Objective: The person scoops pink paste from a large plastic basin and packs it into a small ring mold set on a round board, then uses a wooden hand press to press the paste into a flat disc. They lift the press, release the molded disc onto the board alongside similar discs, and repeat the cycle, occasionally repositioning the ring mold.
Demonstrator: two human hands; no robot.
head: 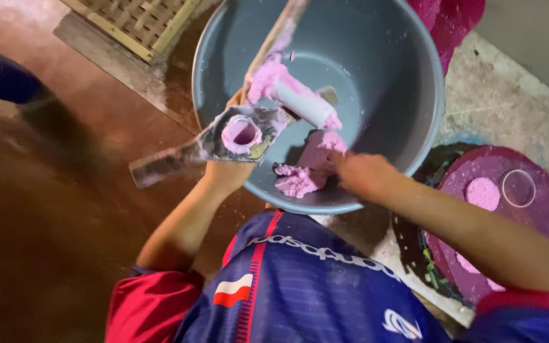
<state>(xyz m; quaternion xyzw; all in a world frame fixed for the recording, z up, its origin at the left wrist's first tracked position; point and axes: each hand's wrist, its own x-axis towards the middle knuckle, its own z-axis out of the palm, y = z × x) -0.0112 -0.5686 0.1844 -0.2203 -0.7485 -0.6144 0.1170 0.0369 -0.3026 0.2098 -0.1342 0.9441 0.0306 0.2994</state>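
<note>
Reddish-brown floor (65,209) with a grey tub (408,82) tilted over it, pink paste (306,168) lumped at its bottom. Left hand (227,171) grips a paste-smeared press tool (239,136) over the tub's near rim. Right hand (363,174) reaches into the paste, fingers curled on it.

Floor's reddish-brown (65,209) on the left, with a woven bamboo mat (138,22) lying up top. Right side is a pale concrete slab (509,101), stained purple, with a round pink-purple disc (478,209) flat on it.
</note>
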